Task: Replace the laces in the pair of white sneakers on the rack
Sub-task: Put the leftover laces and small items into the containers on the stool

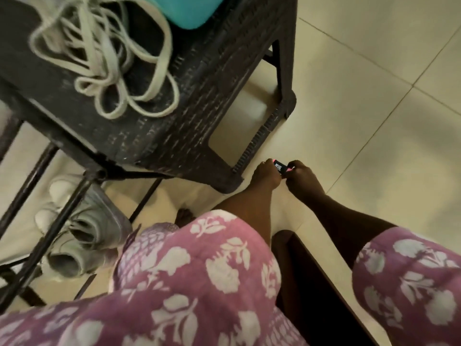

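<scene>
Both my hands reach down low near the floor. My left hand (265, 176) and my right hand (303, 178) together pinch a small pack with a black label and pink ends (280, 168), one hand at each end. A loose heap of greyish-white old laces (104, 58) lies on top of the dark woven stool (174, 126). White sneakers (82, 238) stand on the low black metal rack (62, 208) at the lower left, their openings facing me, partly hidden by the rack bars.
A teal object (189, 11) sits at the stool's back edge. The floor is pale tile (361, 96). A dark wooden piece of furniture (311, 283) stands between my arms. My pink floral garment (187, 283) fills the bottom of the view.
</scene>
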